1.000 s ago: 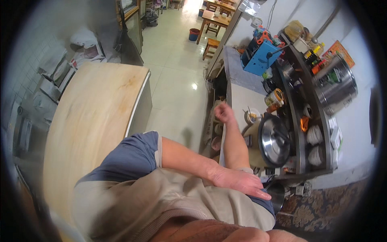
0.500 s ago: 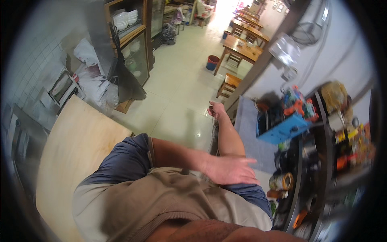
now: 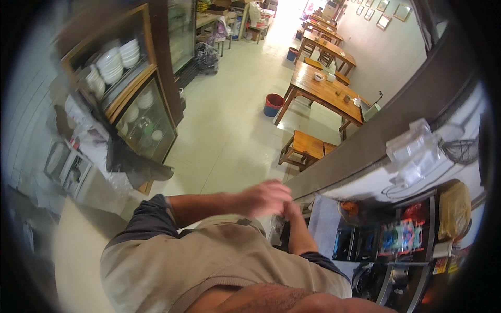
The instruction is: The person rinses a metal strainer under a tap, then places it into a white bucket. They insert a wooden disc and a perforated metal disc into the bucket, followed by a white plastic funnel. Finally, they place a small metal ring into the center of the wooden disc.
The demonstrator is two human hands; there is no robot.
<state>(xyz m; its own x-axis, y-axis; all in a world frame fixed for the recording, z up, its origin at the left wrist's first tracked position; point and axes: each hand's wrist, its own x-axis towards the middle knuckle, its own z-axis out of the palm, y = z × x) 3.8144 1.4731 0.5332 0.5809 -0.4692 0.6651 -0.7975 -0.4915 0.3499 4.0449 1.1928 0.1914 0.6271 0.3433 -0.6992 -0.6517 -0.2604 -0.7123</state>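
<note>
My left hand is held in front of my chest, its fingers smeared by motion. It overlaps my right hand, of which only a small part shows beside the left fingertips. Whether the two hands touch, I cannot tell, nor whether either holds anything. Both forearms are bare below dark blue sleeves. Just below the hands, something clear and crumpled, perhaps plastic, shows partly behind my shirt. A grey-topped surface lies to the right of my right hand.
A pale board is at my left, near a cabinet with stacked white bowls. Ahead are wooden tables, a stool and a red-blue bucket. Cluttered shelves and a hanging whisk are at right.
My left hand has moved up and away from my right arm. My right arm, stretched forward before, has drawn back toward my body. The view has shifted, showing more of the tables.
</note>
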